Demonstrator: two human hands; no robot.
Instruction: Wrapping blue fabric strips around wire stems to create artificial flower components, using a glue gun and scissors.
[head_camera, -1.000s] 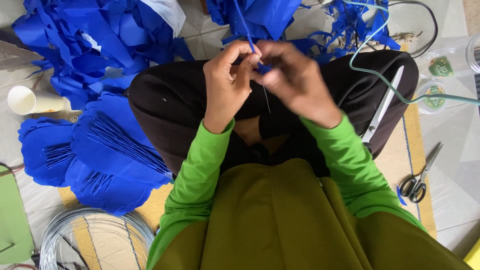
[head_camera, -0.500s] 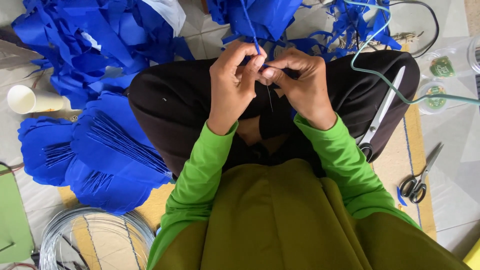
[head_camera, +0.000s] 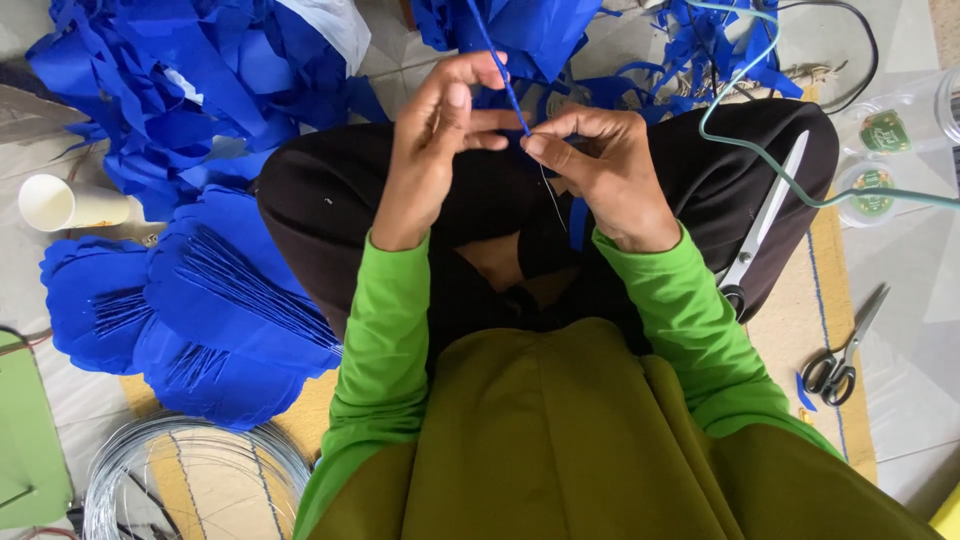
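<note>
A: Hands status?

B: Both up over the lap. Left hand (head_camera: 435, 130) has thumb and fingers closed on a thin blue-wrapped wire (head_camera: 497, 70); the wire runs up and away from the pinch toward the blue paper pile (head_camera: 200, 80). Right hand (head_camera: 600, 165) is pinched shut on the same wire just beside the left fingertips, with a bare thin tail hanging down below the pinch (too fine to tell more).

A: What's around?

B: Person sits cross-legged on the floor, black trousers, green sleeves. On their left: a stack of blue scalloped paper cut-outs (head_camera: 210, 300) with blue ribs, lying flat. Beyond that, a white paper cup (head_camera: 65, 203) on its side. Coil of bare wire (head_camera: 190, 475) near the left knee, green flat piece (head_camera: 30, 440) at the frame edge.

A: Right side?

B: Large scissors (head_camera: 765, 215) lying on the right thigh, blades pointing away. Small scissors (head_camera: 840, 350) on the floor mat, well apart. A teal cable (head_camera: 760, 140) loops over the right knee, close to the right hand but not touching it. Two clear lidded cups (head_camera: 880, 135) beyond the knee.

A: Anything blocking?

B: Blue scraps (head_camera: 700, 50) right behind the hands; wire blends into them.
</note>
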